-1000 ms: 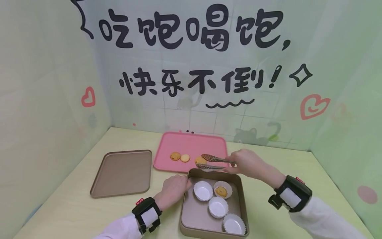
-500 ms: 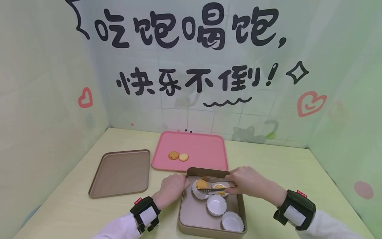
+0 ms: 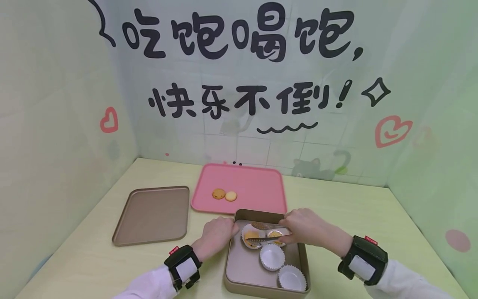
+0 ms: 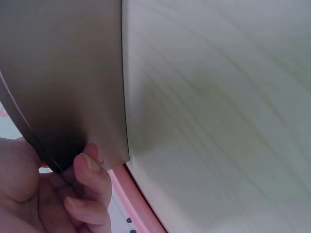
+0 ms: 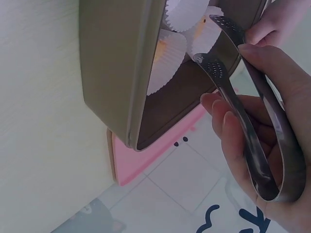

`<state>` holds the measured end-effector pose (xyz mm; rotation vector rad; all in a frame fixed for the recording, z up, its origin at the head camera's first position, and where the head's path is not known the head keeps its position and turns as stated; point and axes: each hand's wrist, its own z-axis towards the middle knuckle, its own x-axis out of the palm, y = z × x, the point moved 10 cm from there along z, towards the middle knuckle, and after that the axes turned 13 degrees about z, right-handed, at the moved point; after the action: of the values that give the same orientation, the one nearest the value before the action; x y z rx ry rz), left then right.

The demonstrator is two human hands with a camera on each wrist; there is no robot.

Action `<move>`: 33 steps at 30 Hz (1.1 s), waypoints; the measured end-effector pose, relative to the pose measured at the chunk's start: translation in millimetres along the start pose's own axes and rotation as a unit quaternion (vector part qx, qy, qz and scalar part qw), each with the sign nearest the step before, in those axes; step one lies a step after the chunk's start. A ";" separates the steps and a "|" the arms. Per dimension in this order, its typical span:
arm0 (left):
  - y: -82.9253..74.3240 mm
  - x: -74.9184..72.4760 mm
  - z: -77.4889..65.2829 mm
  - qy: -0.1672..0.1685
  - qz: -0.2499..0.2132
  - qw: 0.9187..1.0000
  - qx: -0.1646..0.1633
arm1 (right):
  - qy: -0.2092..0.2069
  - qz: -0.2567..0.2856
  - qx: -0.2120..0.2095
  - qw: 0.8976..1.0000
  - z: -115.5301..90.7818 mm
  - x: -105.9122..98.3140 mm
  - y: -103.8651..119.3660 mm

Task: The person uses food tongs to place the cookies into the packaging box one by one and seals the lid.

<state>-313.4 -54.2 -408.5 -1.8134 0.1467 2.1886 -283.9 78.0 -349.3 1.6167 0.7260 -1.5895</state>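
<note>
My left hand [image 3: 216, 233] grips the rim of a deep brown baking pan [image 3: 240, 272] near its back left corner; in the left wrist view its fingers [image 4: 95, 177] curl against the pan's outer wall. My right hand [image 3: 308, 228] holds metal tongs [image 5: 238, 114] with perforated ends, reaching in over the pan's back edge. In the right wrist view the tong ends stand apart. Below them, a round cookie [image 3: 251, 237] lies in the back left white paper cup [image 3: 244, 243]. The neighbouring cup also holds a cookie [image 3: 275, 235], partly hidden by the tongs.
Two bare paper cups, one mid-pan [image 3: 272, 256] and one front right [image 3: 292, 277], sit in the pan. Behind it lies a pink tray [image 3: 257, 182] with a speckled cookie [image 3: 218, 194] and a plain cookie [image 3: 231, 196]. A flat brown tray [image 3: 153, 216] lies left.
My right hand has brought a cookie in the tongs from the pink tray to the back left cup. The cookie now sits lower in that cup. My left hand stays on the rim.
</note>
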 end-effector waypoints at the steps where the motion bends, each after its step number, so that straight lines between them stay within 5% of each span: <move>1: -0.2 -0.5 -0.1 0.000 0.000 1.000 0.000 | -0.002 0.000 -0.003 1.000 -0.1 -1.5 0.7; 12: 1.0 -1.4 -0.6 0.003 -0.007 1.000 0.000 | -0.061 0.041 -0.022 0.997 22.4 -49.8 -6.8; 16: 0.9 -0.6 -0.5 0.008 -0.008 1.000 -0.004 | -0.061 0.039 0.011 0.997 45.6 -64.8 -20.9; 28: 0.4 -1.6 -1.7 0.001 -0.008 1.000 0.001 | 0.025 0.062 0.079 0.995 110.9 -29.2 -54.7; 33: 1.3 -1.2 -2.0 -0.003 -0.002 1.000 0.001 | 0.054 0.071 0.140 0.986 124.9 -11.4 -66.0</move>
<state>-311.7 -56.2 -407.9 -1.8054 0.1437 2.1900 -410.0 14.0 -340.2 1.9244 0.4438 -1.5625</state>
